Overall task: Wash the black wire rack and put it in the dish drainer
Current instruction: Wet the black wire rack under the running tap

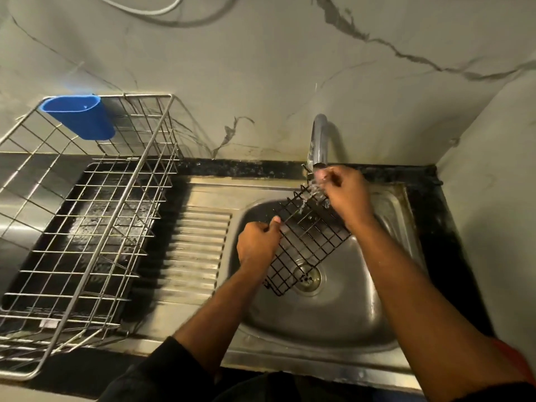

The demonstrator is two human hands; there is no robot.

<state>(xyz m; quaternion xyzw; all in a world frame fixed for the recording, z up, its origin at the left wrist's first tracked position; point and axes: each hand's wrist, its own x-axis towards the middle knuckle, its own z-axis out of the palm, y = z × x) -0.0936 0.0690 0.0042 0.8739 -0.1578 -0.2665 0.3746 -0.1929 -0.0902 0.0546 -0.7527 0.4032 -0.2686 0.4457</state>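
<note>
Black wire rack (309,237) tilted over sink; dish drainer (84,227) leftward.

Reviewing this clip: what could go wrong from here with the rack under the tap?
The black wire rack is wet, and the left hand grips only one edge, so it may slip into the sink. Carrying it to the dish drainer would likely drip across the ridged drainboard.

Rack (307,242) over sink (319,323), drainer (87,227) left

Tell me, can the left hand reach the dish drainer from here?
Probably yes: the left hand grips the black wire rack, and only the bare ribbed drainboard lies between it and the dish drainer.
</note>
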